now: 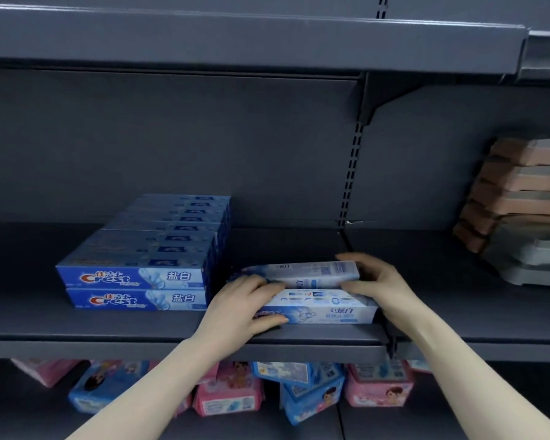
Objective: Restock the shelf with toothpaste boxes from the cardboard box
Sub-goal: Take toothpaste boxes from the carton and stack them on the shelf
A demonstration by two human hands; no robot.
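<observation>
Both hands, left hand and right hand, curl their fingers round the pale toothpaste boxes at the shelf lip; beyond my left fingers sits the Crest stack. Uneven pushing could tip the tilted upper box off.

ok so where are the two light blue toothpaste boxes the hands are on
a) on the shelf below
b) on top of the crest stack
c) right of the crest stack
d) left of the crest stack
c: the light blue boxes, held by the left hand and right hand, sit on the shelf just right of the Crest stack.
</observation>
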